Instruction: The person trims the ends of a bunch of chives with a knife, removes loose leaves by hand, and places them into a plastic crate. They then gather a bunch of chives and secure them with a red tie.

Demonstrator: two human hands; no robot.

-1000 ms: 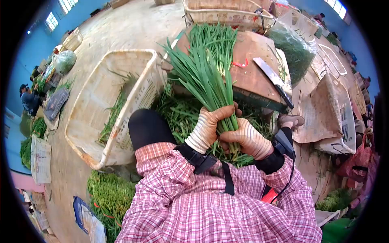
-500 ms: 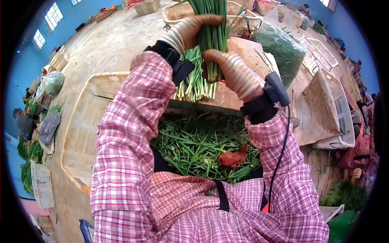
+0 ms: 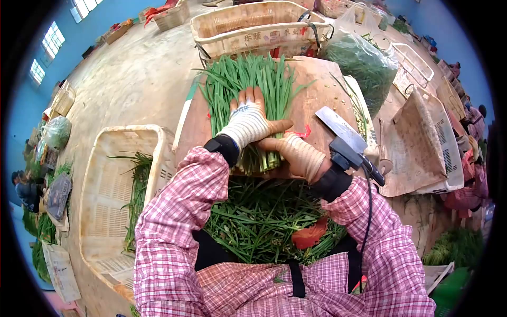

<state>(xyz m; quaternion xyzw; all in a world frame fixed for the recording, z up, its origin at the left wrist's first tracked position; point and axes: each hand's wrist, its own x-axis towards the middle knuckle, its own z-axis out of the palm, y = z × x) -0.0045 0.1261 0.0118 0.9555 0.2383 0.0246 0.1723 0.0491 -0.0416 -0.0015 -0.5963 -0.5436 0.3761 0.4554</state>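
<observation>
Far crate [image 3: 232, 46]: near wall printed; 乐颐 and 农业 were readable, remaining marks unclear. Side crate [image 3: 108, 190]: wall marks too slanted to read. Board [image 3: 319, 87]: lay just on the near side of the far crate. Bag [image 3: 364, 66]: clear plastic, contents green, detail blurred. Greens [image 3: 266, 74]: bunch lay on the board, leaf tips toward the far crate, pale stalk ends toward the wearer. Left hand [image 3: 247, 119]: open, flat on top of the greens, fingers spread, hiding the bunch's middle; blue glove print illegible. Right hand [image 3: 301, 154]: beside the stalk ends, thumb pointing at them; fingers mostly hidden, so grip could not be told. Knife [image 3: 342, 129]: right of that hand, partly behind the wrist unit [image 3: 344, 153].
</observation>
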